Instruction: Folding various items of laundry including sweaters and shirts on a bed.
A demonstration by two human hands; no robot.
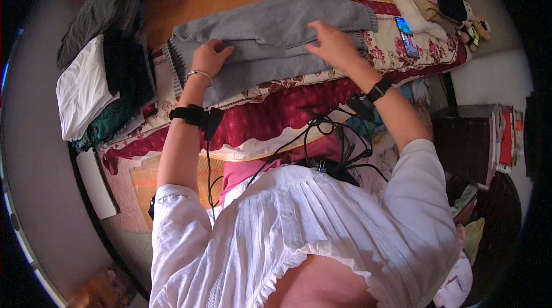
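A grey knitted garment (276, 23), probably a sweater, lies folded lengthwise before me, with ribbed edges at its left and right ends. It rests on a floral quilt (384, 45) with a dark red border. At the garment's left part is my left hand (210, 57), its fingers curled and its thumb pointing right; whether cloth is pinched under those fingers is hidden. Over the right part of the garment, my right hand (334, 45) holds nothing, with thumb and forefinger spread apart. I cannot tell whether its fingertips touch the knit.
A lit phone (406, 37) lies on the quilt at right. Folded clothes, with a white piece (84, 86) among them, are stacked at left. Black cables (321, 125) hang between my wrist straps and waist. A dark cabinet (463, 144) stands at right.
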